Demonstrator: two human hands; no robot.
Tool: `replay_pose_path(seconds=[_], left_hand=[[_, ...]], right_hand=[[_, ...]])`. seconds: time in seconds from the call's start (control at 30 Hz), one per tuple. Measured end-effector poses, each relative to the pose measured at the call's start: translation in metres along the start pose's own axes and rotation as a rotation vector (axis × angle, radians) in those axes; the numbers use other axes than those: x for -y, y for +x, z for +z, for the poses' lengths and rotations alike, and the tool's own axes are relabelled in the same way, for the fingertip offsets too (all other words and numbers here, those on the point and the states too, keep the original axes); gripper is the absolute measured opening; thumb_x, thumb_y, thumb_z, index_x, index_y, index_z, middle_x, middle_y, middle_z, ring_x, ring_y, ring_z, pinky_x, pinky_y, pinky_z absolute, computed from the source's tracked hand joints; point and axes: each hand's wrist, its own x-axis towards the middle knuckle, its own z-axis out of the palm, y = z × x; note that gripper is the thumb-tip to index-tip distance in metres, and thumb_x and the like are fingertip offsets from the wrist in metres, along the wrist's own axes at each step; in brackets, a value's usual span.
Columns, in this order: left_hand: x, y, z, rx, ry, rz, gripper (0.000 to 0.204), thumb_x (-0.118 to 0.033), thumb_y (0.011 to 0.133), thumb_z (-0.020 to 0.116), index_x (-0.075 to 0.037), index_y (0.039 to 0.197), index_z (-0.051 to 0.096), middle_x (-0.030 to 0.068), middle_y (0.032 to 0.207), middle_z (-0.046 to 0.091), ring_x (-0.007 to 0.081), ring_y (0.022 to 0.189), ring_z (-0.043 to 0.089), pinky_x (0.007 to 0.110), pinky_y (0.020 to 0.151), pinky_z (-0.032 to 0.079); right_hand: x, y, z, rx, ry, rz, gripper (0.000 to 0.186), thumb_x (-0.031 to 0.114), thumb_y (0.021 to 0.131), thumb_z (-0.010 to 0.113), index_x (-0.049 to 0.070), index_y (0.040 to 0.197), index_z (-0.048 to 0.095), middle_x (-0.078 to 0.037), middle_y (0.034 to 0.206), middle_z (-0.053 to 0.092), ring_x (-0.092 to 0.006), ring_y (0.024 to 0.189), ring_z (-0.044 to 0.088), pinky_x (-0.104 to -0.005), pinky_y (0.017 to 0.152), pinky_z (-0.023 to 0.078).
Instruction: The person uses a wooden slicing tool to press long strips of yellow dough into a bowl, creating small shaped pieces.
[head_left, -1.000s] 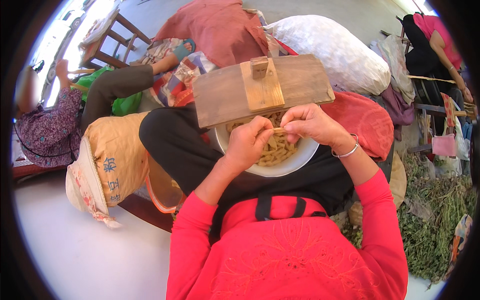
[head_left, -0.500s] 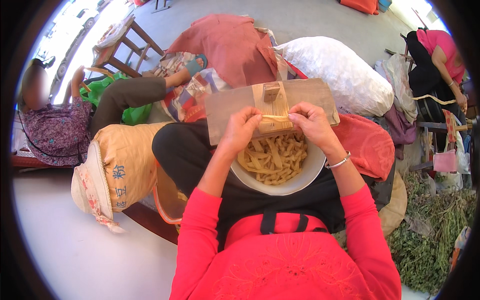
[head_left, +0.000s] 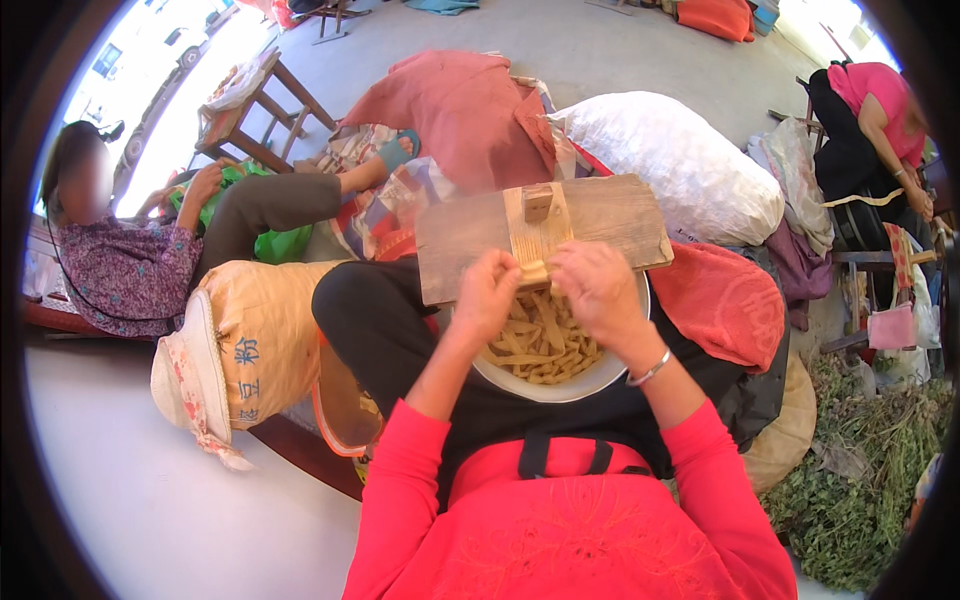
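Observation:
A wooden board (head_left: 621,222) lies across the far rim of a white bowl (head_left: 553,396) on my lap. A small wood block (head_left: 538,205) stands on its paler middle band. Over the board's near edge, my left hand (head_left: 486,296) pinches the left end of a flat yellowish strip (head_left: 534,272). My right hand (head_left: 602,300), fingers bent together, closes on the right end and hides it. Below both hands, the bowl holds many cut, folded yellowish strip pieces (head_left: 546,352); I cannot tell what they are made of.
An orange-tan sack (head_left: 275,340) with a pale hat (head_left: 192,370) stands at my left, near a seated person (head_left: 125,250). Ahead are a red cloth (head_left: 450,110) and a white sack (head_left: 680,160). Dried plants (head_left: 860,470) lie right; another person (head_left: 875,120) works beyond.
My hands have come closer together and slightly lower, and less of the strip shows between them. My view has shifted a little. The person at left has lowered a raised hand.

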Motion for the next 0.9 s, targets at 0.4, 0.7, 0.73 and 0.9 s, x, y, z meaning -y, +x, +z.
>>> replay_pose_path(seconds=[0.4,0.7,0.73,0.9], left_hand=[[-0.078,-0.027,-0.023,0.417,0.005,0.125,0.023,-0.018,0.097,0.053,0.0,0.095,0.066,0.0004,0.072,0.059,0.006,0.067,0.051,0.024,0.06,0.044],[-0.131,-0.056,0.0,0.393,-0.464,0.371,0.031,-0.016,0.096,0.043,0.004,0.115,0.057,0.0075,0.1,0.064,0.0167,0.083,0.06,0.031,0.075,0.048],[-0.13,-0.057,0.009,0.365,-0.405,0.313,0.035,-0.014,0.096,0.046,0.003,0.126,0.05,0.0033,0.099,0.06,0.012,0.078,0.057,0.027,0.07,0.047],[-0.081,-0.037,0.036,0.411,-0.9,-0.24,0.034,-0.012,0.095,0.053,-0.006,0.129,0.049,-0.0058,0.067,0.041,0.0023,0.052,0.031,0.018,0.044,0.024]], right_hand=[[0.009,-0.022,-0.046,0.463,0.059,-0.053,0.027,0.018,0.086,0.063,0.009,0.065,0.05,-0.011,0.06,0.053,-0.0233,0.055,0.059,-0.0348,0.052,0.045],[0.083,0.003,-0.104,0.154,0.724,0.385,0.021,0.005,0.088,0.059,0.001,0.105,0.069,-0.007,0.08,0.07,-0.0111,0.074,0.066,-0.0244,0.068,0.052],[0.067,0.004,-0.085,-0.017,0.532,0.392,0.021,0.007,0.09,0.057,0.002,0.107,0.069,-0.007,0.078,0.068,-0.0104,0.07,0.066,-0.0251,0.065,0.051],[0.017,-0.007,-0.025,-0.158,0.054,0.182,0.031,0.008,0.081,0.062,0.014,0.111,0.069,-0.009,0.064,0.06,-0.0269,0.055,0.058,-0.0355,0.053,0.045]])
